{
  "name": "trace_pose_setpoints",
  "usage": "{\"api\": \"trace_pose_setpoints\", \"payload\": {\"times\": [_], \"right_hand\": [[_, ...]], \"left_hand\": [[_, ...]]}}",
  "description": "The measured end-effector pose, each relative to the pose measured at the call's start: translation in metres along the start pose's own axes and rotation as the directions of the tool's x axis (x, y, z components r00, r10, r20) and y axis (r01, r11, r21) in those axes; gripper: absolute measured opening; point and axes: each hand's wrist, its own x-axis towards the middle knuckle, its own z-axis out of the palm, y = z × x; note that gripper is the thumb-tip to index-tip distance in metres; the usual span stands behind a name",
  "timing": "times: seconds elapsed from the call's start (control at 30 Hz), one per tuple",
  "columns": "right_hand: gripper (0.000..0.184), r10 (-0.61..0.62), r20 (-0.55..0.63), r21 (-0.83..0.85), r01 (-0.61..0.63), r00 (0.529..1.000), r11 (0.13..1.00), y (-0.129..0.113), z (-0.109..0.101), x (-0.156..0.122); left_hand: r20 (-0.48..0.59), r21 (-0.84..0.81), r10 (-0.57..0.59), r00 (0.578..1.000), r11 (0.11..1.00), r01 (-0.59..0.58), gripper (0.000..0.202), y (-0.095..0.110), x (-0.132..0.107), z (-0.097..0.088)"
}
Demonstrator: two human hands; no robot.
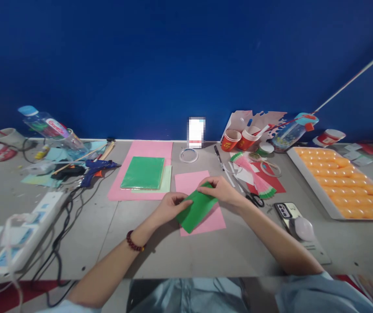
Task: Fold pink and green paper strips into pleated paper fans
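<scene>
A green sheet of paper (195,211), long and narrow as it shows here, is held tilted above the table between both hands. My left hand (171,206) pinches its left edge, thumb on top. At its upper right end, my right hand (219,190) grips the paper between thumb and fingers. Beneath lies a pink sheet of paper (217,221), partly covered by the green one. To the left, a pack of green paper (143,172) rests on a pale green sheet (167,184) and a larger pink sheet (118,191).
Black-handled scissors (257,200) and a phone (287,213) lie to the right, near a tray of orange balls (343,182). Red paper cups (231,140) stand at the back. A blue glue gun (97,171), a power strip (33,230) and cables (56,248) occupy the left.
</scene>
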Motion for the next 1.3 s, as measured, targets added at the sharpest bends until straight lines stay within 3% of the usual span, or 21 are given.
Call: {"api": "trace_pose_setpoints", "payload": {"times": [0.23,0.4,0.7,0.97,1.13,1.3], "right_hand": [[0.028,0.046,-0.082,0.044,-0.042,0.996,0.998,0.004,-0.002,0.002],[0.027,0.048,-0.116,0.020,-0.046,0.992,0.999,0.003,-0.001,0.002],[0.030,0.064,-0.070,0.040,-0.061,0.995,0.997,0.008,-0.003,0.007],[0.036,0.101,-0.182,0.146,-0.075,0.978,0.986,0.014,-0.014,0.011],[0.042,0.073,-0.095,0.182,-0.055,0.993,0.982,0.024,-0.022,0.014],[0.043,0.114,-0.031,0.217,-0.105,0.993,0.971,0.034,-0.025,0.017]], "left_hand": [[-0.166,0.021,0.063,0.984,0.998,-0.061,0.030,-0.002,0.004,-0.002],[-0.176,-0.005,0.029,0.984,1.000,-0.031,0.030,-0.002,0.006,-0.004],[-0.147,-0.077,-0.042,0.988,0.997,0.031,0.036,0.000,0.007,-0.006],[-0.295,-0.134,-0.065,0.953,0.991,0.026,0.037,-0.005,0.011,-0.015],[-0.335,-0.171,-0.065,0.940,0.985,0.007,0.037,-0.005,0.009,-0.015],[-0.337,0.000,0.057,0.940,0.998,-0.061,0.038,-0.003,0.008,-0.012]]}}
